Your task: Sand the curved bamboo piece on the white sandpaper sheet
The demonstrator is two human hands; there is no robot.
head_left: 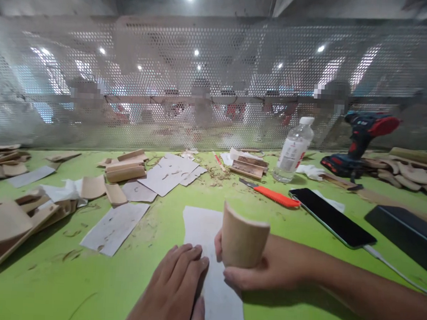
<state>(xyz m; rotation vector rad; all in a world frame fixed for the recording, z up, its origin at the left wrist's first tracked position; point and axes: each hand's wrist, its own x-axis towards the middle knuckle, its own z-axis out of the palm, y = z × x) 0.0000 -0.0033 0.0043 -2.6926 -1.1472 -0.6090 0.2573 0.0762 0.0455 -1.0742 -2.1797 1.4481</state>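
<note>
My right hand [265,268] grips a curved, tan piece of wood [243,238] and holds it upright on a pale sheet of sandpaper [203,226] lying on the green table [49,285]. My left hand [174,287] lies flat on the near left part of that sheet, fingers stretched out and together, holding nothing.
More sandpaper sheets [115,227] and wood offcuts [125,169] litter the left and middle. An orange utility knife [274,195], a plastic bottle [293,150], a phone [335,218], a dark flat case [406,232] and a cordless drill [361,144] sit to the right. A perforated metal screen [217,84] closes the back.
</note>
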